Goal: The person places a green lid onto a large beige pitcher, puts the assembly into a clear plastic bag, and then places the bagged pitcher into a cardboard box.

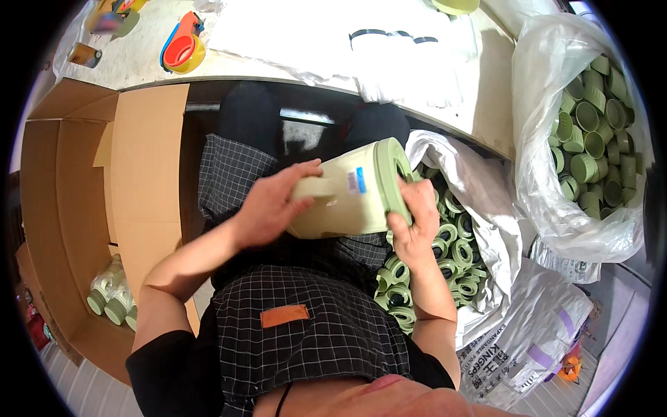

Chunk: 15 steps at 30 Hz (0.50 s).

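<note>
A pale green jug [339, 201] with a handle lies tilted on its side above my lap, its darker green rim end [386, 170] toward the right. A small blue-and-white sticker [356, 181] is on its wall. My left hand [271, 205] grips the jug at its handle, fingers partly hidden behind it. On the other end, my right hand [417, 219] is closed on the green rim, with the thumb at its lower edge and fingers reaching into the opening. What lies inside the jug is hidden.
Right of my legs, a white sack [497, 257] holds several green ring-shaped parts [455, 254]. Beyond it stands a clear bag [549, 52] of green cups [587, 117]. At left, an open carton [149, 174] holds clear bottles [111, 285]. A tape dispenser [184, 52] lies on the table [278, 69].
</note>
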Each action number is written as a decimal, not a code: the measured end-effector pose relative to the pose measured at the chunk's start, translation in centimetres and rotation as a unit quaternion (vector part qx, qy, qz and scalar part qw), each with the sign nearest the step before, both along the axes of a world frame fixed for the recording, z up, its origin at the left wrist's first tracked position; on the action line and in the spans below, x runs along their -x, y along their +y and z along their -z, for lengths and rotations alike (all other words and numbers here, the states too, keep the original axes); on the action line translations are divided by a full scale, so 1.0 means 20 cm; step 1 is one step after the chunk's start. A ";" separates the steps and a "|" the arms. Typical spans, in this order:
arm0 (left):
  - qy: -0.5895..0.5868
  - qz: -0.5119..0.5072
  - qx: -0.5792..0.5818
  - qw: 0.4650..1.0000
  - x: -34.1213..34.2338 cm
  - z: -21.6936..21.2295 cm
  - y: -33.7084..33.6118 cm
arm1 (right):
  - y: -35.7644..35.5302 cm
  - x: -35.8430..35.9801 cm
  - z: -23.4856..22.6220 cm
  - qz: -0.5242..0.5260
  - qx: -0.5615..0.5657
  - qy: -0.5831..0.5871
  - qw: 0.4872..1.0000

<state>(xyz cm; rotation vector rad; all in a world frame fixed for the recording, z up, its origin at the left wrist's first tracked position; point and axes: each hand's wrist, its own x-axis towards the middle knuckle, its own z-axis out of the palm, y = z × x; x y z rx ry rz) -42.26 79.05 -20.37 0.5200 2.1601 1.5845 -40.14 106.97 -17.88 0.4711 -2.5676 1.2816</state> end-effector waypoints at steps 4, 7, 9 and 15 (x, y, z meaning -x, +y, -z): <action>0.072 0.026 0.140 0.987 -0.19 -0.14 0.11 | -0.05 0.07 -0.07 0.061 0.012 -0.145 0.987; 0.049 0.000 0.041 0.998 0.02 0.03 -0.07 | -0.08 0.02 -0.21 -0.065 -0.133 -0.033 0.988; 0.068 -0.016 0.020 0.997 0.08 0.06 -0.09 | -0.07 -0.03 -0.16 -0.082 -0.101 0.058 0.990; 0.061 -0.025 0.089 0.994 -0.02 0.04 -0.04 | -0.17 0.08 -0.27 -0.051 -0.105 -0.064 0.991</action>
